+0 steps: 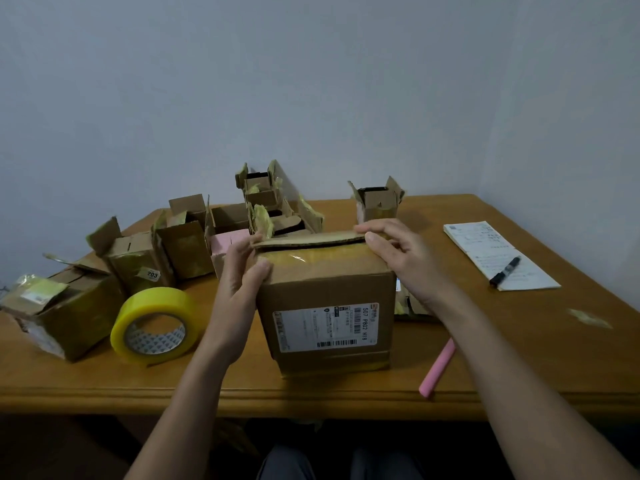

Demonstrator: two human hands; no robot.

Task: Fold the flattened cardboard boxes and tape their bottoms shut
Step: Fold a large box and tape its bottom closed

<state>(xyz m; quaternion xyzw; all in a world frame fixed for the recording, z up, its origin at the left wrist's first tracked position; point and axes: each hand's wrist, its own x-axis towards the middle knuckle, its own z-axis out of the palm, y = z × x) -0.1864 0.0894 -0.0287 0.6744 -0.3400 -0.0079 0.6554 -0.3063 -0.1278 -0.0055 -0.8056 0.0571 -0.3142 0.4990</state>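
The box [325, 306] stood on the tabletop [519, 341] between both hands. The left hand [242, 268] pinched the top flap's left corner, thumb on the taped top; the right hand [394, 251], fingers [367, 227] curled, gripped its right corner. Tape [154, 323] lay just left.

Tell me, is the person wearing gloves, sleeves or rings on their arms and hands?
No. The left hand and right hand are bare, with no gloves, rings or watch showing. Both forearms are bare too; no sleeve reaches into view.
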